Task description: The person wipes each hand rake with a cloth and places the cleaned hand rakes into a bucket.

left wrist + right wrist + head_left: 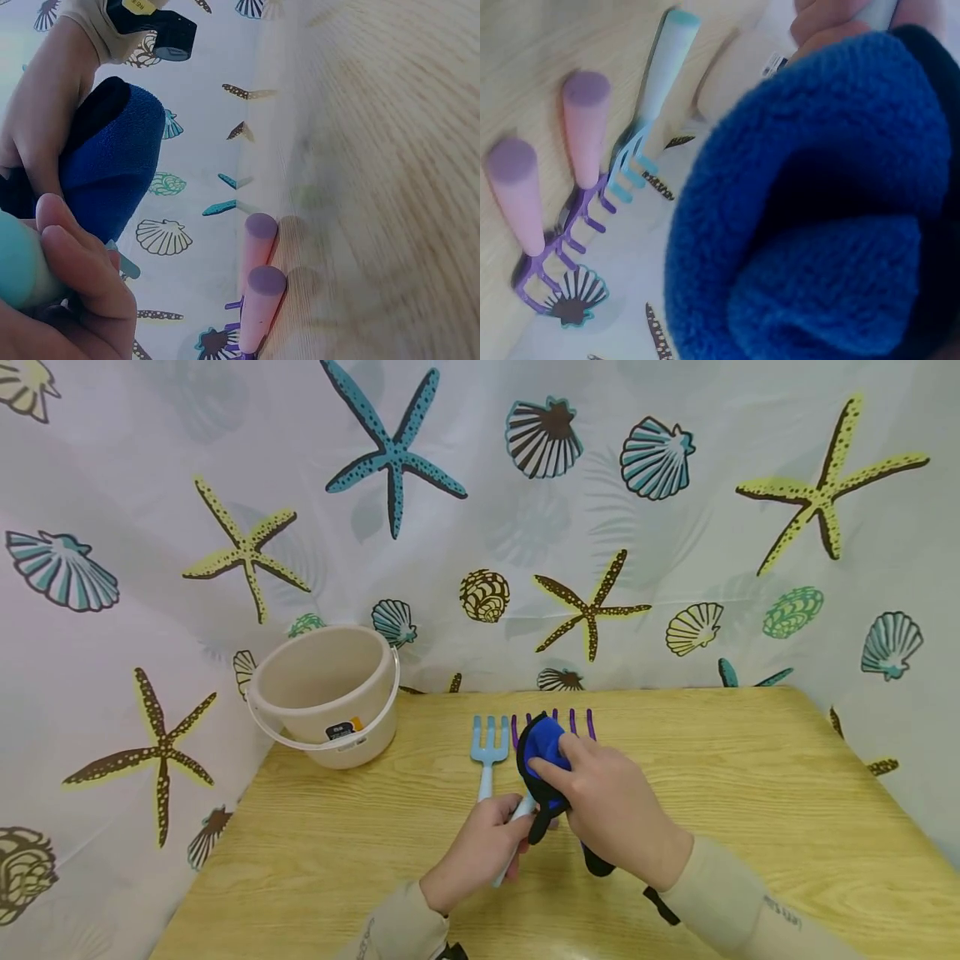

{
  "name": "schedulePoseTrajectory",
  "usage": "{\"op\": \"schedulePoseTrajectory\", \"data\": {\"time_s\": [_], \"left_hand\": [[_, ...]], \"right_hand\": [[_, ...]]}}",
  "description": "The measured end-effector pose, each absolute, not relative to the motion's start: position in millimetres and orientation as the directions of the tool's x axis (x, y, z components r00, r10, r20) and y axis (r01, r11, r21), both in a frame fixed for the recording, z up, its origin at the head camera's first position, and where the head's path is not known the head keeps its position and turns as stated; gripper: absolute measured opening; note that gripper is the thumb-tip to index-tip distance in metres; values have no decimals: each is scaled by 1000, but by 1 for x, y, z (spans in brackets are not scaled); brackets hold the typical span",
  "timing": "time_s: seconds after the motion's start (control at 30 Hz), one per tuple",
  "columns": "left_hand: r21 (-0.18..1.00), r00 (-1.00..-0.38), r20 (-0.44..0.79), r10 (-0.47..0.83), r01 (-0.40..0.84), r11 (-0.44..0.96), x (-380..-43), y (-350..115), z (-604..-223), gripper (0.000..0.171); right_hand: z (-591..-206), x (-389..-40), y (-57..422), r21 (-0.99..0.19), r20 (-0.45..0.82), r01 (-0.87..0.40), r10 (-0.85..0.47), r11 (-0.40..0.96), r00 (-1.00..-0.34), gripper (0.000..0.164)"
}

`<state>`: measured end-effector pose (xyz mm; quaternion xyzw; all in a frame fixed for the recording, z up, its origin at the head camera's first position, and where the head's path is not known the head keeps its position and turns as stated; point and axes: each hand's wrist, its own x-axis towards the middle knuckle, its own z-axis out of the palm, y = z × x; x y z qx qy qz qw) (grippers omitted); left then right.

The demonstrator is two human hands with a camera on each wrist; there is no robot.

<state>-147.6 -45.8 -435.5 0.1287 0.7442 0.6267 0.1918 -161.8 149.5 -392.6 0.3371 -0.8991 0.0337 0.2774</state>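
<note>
My left hand (483, 847) grips the pale blue handle (19, 262) of a small tool whose head is hidden by a cloth. A blue fleecy cloth (542, 745) with black edging is pinched in my right hand (618, 802), folded over the upper part of that tool. Just beyond my hands lies a light blue hand fork (489, 752), tines pointing away. Beside it lie two purple hand forks (585, 206) with pink handles (585, 127), partly covered by the cloth and right hand in the head view.
A beige bucket (367, 727) with a white bail handle stands at the back left of the wooden table (352, 835). A curtain (480, 510) printed with shells and starfish hangs behind the table and along its sides.
</note>
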Motion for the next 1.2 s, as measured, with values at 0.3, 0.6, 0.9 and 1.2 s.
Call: {"op": "schedulePoseTrajectory", "data": {"time_s": [0.3, 0.6, 0.9, 1.2], "left_hand": [[979, -893, -153, 423, -79, 187, -145, -46, -435, 22], [976, -886, -166, 432, -84, 202, -145, -45, -439, 22], [968, -871, -159, 466, -45, 245, -143, -46, -440, 19], [967, -871, -150, 468, -32, 252, -145, -47, -438, 22]], "right_hand": [[-385, -179, 158, 132, 500, -548, -533, 826, -683, 57], [-376, -198, 177, -52, 329, -528, -485, 847, -810, 46], [-372, -234, 202, -370, 12, -528, -565, 764, -825, 45], [-372, -243, 211, -472, 69, -564, -609, 678, -790, 37]]}}
